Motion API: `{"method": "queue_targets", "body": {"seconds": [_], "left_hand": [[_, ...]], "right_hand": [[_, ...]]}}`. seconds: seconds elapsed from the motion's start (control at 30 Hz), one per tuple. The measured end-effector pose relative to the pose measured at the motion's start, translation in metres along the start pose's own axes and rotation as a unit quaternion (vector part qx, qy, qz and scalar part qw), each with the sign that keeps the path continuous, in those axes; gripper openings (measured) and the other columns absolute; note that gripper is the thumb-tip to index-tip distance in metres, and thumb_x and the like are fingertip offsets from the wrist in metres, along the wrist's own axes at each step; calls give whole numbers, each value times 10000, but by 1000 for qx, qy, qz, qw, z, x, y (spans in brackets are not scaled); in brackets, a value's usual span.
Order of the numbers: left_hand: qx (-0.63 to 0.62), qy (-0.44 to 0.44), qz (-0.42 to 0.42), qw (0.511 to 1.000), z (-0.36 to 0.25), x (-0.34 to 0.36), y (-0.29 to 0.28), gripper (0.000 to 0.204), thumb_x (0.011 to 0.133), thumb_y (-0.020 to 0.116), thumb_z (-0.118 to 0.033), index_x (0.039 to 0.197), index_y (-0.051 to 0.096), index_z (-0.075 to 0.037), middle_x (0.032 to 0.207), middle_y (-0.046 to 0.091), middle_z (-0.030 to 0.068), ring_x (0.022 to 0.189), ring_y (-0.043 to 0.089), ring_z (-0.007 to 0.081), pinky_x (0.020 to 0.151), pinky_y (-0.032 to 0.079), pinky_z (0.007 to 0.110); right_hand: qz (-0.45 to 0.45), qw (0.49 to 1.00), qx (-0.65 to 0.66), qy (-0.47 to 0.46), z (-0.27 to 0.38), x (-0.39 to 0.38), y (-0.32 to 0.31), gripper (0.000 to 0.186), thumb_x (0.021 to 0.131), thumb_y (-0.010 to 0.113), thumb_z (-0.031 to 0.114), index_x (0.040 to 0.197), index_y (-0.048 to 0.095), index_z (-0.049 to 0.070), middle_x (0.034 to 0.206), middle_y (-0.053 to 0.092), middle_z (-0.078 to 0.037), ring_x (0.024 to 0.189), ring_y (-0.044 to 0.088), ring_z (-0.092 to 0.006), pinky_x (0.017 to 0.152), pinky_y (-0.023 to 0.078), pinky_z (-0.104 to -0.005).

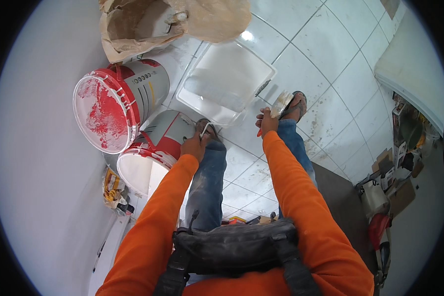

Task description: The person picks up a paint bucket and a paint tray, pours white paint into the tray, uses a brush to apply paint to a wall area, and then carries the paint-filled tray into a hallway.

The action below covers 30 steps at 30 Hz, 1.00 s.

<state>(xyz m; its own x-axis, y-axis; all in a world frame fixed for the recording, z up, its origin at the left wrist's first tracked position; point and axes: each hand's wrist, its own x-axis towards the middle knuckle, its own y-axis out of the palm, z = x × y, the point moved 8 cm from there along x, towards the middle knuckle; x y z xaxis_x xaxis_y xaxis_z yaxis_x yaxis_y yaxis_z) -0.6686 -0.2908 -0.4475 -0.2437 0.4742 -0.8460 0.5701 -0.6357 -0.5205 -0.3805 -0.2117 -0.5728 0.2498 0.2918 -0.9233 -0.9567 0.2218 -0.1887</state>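
Note:
My left hand point(194, 146) is closed around the handle end of a paint roller, whose thin white frame point(205, 128) bends toward the tray. The wide roller head point(214, 90) appears to lie in the white paint tray point(202, 54) on the floor. To the right, my right hand point(267, 121) grips a paintbrush point(282, 102) by its orange handle, bristles pointing up and away from me. Beside my left forearm is an open paint bucket point(171, 129), pale inside. Beyond it stands another bucket point(152, 89) with a red lid point(105, 111) smeared white.
A torn brown paper bag point(116, 34) holding a whitish object stands past the buckets. White floor tiles point(325, 69) carry dirt marks. Boxes and mixed clutter point(399, 163) line the right side, below a pale covered surface point(417, 64). A plain wall point(34, 148) rises at left.

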Motion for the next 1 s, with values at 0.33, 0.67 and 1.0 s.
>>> {"method": "queue_targets", "body": {"seconds": [0.33, 0.67, 1.0], "left_hand": [[5, -68, 13, 998, 33, -3, 38, 398, 929, 408, -375, 1040, 527, -12, 861, 625, 258, 819, 597, 426, 732, 464, 503], [-76, -19, -8, 997, 22, 0, 22, 302, 908, 469, -249, 1107, 513, -26, 894, 613, 260, 870, 594, 407, 760, 461, 469], [-60, 157, -62, 984, -25, 48, -39, 268, 862, 482, -168, 1117, 494, -86, 1103, 547, 128, 961, 559, 359, 786, 454, 452]], "right_hand": [[25, 999, -23, 5, -8, 1, -11, 317, 921, 495, 323, 923, 574, 15, 669, 539, -65, 464, 452, -121, 450, 416, -258], [31, 999, -5, 19, -17, 4, -4, 346, 928, 481, 336, 955, 584, 7, 674, 539, -52, 456, 435, -110, 454, 419, -263], [-7, 1000, -15, 18, -14, 10, -11, 360, 912, 487, 347, 913, 624, 14, 632, 518, -33, 502, 476, -106, 457, 431, -254]]}}
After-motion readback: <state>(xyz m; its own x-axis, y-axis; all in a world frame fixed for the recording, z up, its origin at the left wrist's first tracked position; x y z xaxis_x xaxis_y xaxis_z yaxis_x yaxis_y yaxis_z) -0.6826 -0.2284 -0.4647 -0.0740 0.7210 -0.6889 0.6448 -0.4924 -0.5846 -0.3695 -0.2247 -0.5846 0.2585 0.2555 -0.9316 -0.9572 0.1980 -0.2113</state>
